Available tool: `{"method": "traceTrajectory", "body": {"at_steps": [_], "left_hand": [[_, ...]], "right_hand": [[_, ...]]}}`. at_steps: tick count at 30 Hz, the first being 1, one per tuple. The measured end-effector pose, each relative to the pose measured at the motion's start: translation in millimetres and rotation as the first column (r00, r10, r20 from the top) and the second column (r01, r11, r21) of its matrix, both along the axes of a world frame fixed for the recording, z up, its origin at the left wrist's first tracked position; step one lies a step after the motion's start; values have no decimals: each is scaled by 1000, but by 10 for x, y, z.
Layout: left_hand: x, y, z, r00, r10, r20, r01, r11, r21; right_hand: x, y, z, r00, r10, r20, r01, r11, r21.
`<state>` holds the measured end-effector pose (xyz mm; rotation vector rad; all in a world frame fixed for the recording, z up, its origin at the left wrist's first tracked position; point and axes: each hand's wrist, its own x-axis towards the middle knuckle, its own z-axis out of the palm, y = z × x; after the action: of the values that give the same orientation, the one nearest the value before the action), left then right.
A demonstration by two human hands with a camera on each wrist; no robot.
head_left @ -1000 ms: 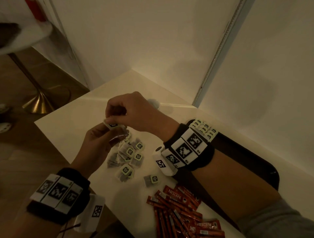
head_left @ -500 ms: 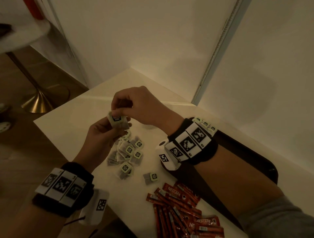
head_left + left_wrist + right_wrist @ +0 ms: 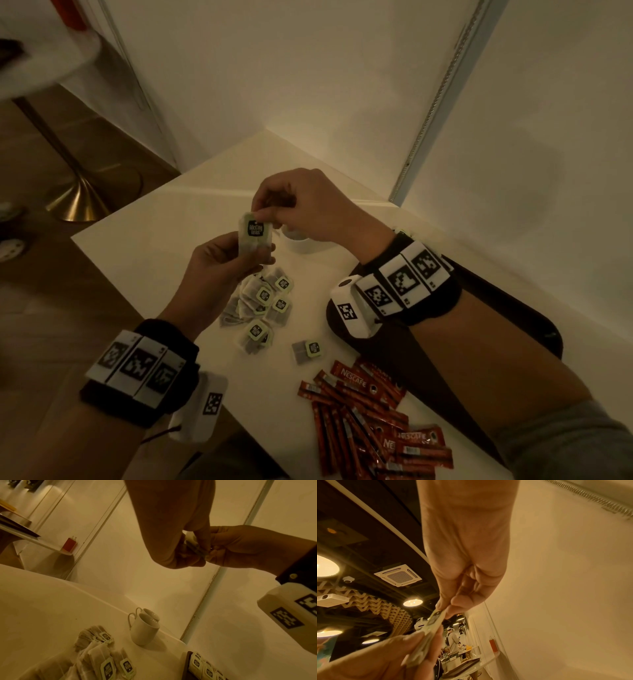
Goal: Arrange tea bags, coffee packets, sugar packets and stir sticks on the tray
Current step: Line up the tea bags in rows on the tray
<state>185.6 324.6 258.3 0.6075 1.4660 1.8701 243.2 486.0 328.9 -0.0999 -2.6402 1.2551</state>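
Note:
A small stack of tea bags (image 3: 254, 235) with pale green tags is held above the white table (image 3: 144, 246). My left hand (image 3: 226, 260) grips the stack from below, fingers curled round it. My right hand (image 3: 291, 209) pinches its top edge between thumb and fingertips (image 3: 443, 605). Under my hands lies a loose pile of tea bags (image 3: 263, 305), with one tea bag (image 3: 307, 350) apart. Red coffee sticks (image 3: 370, 421) are heaped at the near edge. The dark tray (image 3: 507, 308) lies under my right forearm, with a row of tea bags (image 3: 204, 669) in it.
Two white cups (image 3: 144, 626) stand on the table behind the pile, near the wall corner. A round side table with a brass base (image 3: 77, 202) stands on the floor to the left. Walls close in the table at the back and right.
Both hands have risen and shifted right with the tea bags. The stack now stands more upright, its printed tag turned toward me.

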Motion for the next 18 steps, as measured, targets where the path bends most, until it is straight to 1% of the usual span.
{"method": "traceTrajectory", "body": {"at_steps": [4, 8, 10, 12, 14, 15, 18], "left_hand": [[16, 38, 0, 999, -36, -14, 36, 998, -46], [20, 44, -14, 996, -86, -34, 84, 995, -45], [-19, 21, -41, 998, -65, -10, 65, 997, -35], [-66, -28, -59, 999, -54, 8, 54, 998, -17], [-110, -77, -95, 999, -49, 13, 49, 999, -4], [-125, -93, -122, 999, -44, 13, 44, 999, -8], [-137, -124, -172, 999, -20, 29, 21, 999, -40]], "right_hand": [[93, 62, 20, 999, -15, 33, 15, 1000, 5], [235, 175, 88, 998, -45, 49, 46, 999, -9], [383, 325, 99, 993, -99, 62, 100, 995, -17], [589, 540, 50, 978, -189, 94, 190, 982, -6], [822, 797, -82, 942, -293, 163, 289, 956, 52], [942, 937, -182, 913, -354, 204, 339, 935, 102], [1276, 1324, -591, 783, -536, 317, 479, 844, 243]]}}
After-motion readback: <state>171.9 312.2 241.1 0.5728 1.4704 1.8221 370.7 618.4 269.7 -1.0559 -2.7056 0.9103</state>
